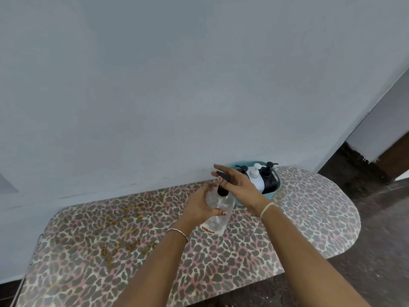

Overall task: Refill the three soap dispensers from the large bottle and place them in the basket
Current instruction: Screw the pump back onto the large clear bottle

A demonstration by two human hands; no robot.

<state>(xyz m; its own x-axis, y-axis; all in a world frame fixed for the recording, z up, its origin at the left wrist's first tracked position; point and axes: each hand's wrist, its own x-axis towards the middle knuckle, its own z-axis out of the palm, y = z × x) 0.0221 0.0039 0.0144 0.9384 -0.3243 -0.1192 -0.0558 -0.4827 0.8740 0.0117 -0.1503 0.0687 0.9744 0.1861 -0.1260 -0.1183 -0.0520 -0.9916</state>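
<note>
While L hand [202,203] clamps clear plastic bottle [219,209], R hand [238,187], fingers splayed, rests on black pump [222,180].

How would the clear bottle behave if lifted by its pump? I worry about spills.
The clear bottle looks like tall, rigid plastic, so it probably tips easily. It seems nearly empty, hence light. The black pump may be loose under the right hand, so gripping the body, as the left hand does, seems safer.
</note>
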